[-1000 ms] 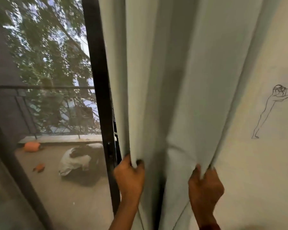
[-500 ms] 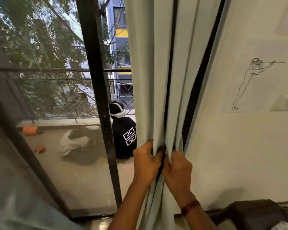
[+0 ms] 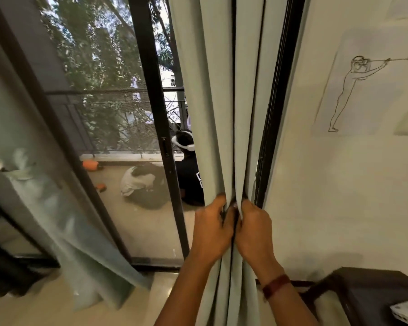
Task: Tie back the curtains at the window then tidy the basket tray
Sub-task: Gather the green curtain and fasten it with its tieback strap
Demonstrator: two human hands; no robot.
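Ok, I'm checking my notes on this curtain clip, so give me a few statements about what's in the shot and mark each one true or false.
1. The left hand and the right hand both grip the curtain, side by side. True.
2. The right wrist wears a dark red band. True.
3. A tie-back is already looped round the curtain. False: none is visible, and only the hands hold the folds bunched.
4. The line drawing of a figure hangs to the left of the curtain. False: it is on the wall to the right of it.
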